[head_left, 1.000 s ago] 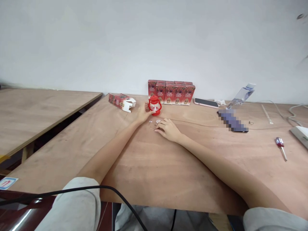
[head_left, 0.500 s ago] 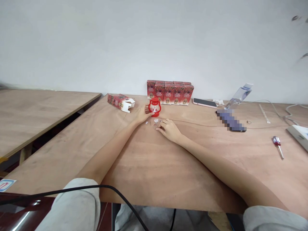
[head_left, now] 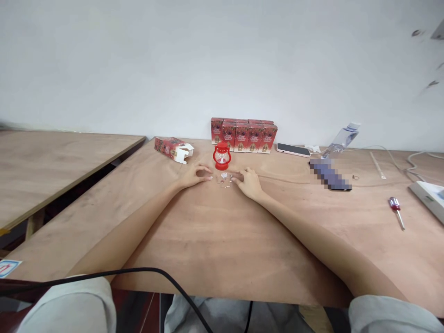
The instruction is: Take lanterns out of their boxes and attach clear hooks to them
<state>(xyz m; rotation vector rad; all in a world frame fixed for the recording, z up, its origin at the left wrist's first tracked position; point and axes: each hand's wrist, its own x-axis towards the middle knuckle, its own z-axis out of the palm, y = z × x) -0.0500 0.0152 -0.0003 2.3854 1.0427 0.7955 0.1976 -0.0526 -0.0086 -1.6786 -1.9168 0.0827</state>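
Two hands rest on the wooden worktop (head_left: 215, 231), one on each side of a scatter of small metal parts (head_left: 225, 178). The left hand (head_left: 195, 174) lies loosely curled, its fingertips at a tiny pale piece just left of the parts; whether it pinches that piece cannot be told. The right hand (head_left: 249, 182) lies palm down with fingers loosely bent, fingertips touching the parts' right edge, gripping nothing visible. A red toy lantern (head_left: 222, 156) stands upright just behind the parts, untouched.
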